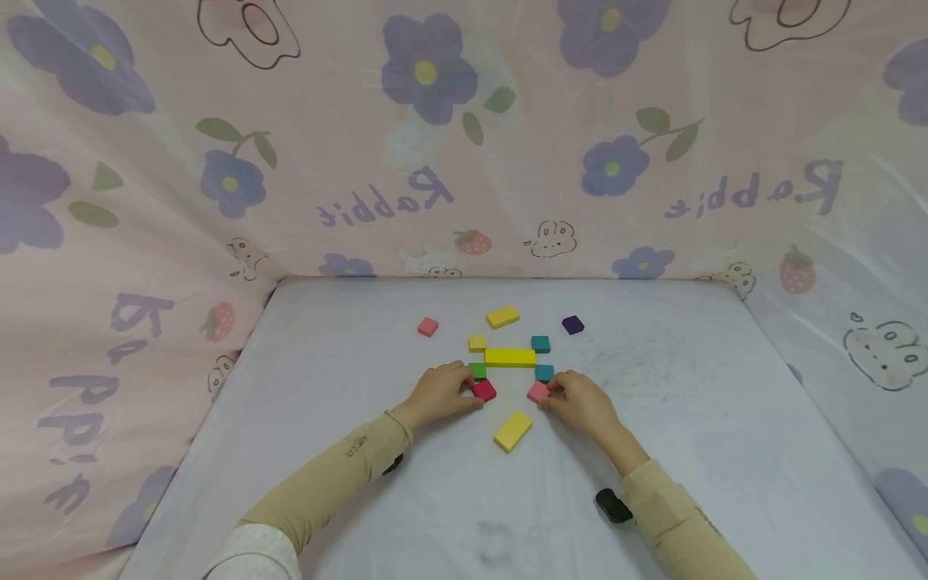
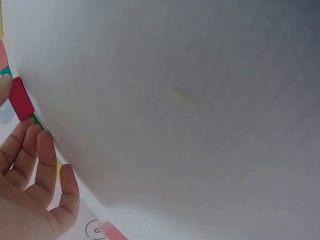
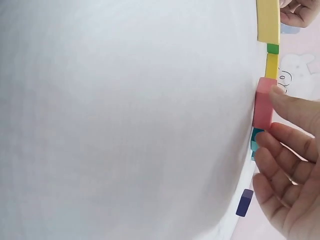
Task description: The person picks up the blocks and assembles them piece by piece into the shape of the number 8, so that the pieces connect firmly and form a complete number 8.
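Note:
In the head view a long yellow block point(image 1: 511, 358) lies crosswise on the white table. A small yellow block point(image 1: 476, 343) and a green block point(image 1: 478, 370) sit at its left end. Two teal blocks, the far one point(image 1: 540, 344) and the near one point(image 1: 545, 373), sit at its right end. My left hand point(image 1: 438, 392) pinches a red block point(image 1: 484, 391) between thumb and fingers, just in front of the green one. Opposite it, my right hand point(image 1: 583, 403) holds a pink block point(image 1: 538, 392) by thumb and fingertips, close before the near teal block.
A loose yellow block point(image 1: 513, 431) lies nearer me, between the forearms. Farther back are another pink block point(image 1: 428, 326), a second loose yellow block point(image 1: 503, 316) and a dark purple block point(image 1: 573, 325). Patterned cloth point(image 1: 507, 145) rises behind the table and at both sides.

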Tool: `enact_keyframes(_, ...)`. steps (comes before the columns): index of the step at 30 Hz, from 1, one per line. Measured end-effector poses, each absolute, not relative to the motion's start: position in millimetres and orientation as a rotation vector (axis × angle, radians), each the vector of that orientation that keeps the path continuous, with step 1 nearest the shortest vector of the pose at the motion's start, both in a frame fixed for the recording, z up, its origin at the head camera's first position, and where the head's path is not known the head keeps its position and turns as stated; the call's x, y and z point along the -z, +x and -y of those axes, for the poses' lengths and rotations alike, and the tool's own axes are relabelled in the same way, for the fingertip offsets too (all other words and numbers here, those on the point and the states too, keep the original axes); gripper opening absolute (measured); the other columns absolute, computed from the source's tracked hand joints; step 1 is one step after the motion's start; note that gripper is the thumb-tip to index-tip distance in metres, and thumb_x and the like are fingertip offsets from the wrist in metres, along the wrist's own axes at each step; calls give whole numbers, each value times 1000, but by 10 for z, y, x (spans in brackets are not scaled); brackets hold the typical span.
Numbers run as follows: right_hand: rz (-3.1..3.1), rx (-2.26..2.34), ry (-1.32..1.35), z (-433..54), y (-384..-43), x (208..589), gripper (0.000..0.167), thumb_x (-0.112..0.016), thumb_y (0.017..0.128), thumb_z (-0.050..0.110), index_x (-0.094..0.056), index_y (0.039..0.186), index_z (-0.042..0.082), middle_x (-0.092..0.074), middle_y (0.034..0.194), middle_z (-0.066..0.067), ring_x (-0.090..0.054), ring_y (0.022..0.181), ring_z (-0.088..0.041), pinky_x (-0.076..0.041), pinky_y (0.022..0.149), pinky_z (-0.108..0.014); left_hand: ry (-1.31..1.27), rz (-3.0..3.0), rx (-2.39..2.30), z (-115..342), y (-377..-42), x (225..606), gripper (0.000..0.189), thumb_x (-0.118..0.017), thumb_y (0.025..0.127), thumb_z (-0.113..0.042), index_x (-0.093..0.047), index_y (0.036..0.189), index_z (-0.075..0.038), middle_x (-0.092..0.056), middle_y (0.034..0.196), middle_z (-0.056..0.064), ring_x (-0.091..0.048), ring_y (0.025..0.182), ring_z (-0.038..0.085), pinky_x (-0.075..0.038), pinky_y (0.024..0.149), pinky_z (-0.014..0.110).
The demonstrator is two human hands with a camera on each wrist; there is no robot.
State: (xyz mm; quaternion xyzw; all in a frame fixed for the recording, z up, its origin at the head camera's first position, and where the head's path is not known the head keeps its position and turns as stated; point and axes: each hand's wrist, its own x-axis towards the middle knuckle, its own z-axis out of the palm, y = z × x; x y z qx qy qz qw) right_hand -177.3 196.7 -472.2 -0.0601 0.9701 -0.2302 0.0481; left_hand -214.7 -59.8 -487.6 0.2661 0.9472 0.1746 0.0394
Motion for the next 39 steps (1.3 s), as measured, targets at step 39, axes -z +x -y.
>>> enact_keyframes(39,-2652,733,-874,-1801,-1650,4706,29,-74,77,21,-69,106,19,-49,79,4,-40,77,-9,-36,66,-20,821,-2861,-537,634,-2158,4872,33,-71,78,-43,-62,91,-14,-50,76,-5,-44,67,8,-35,61,21)
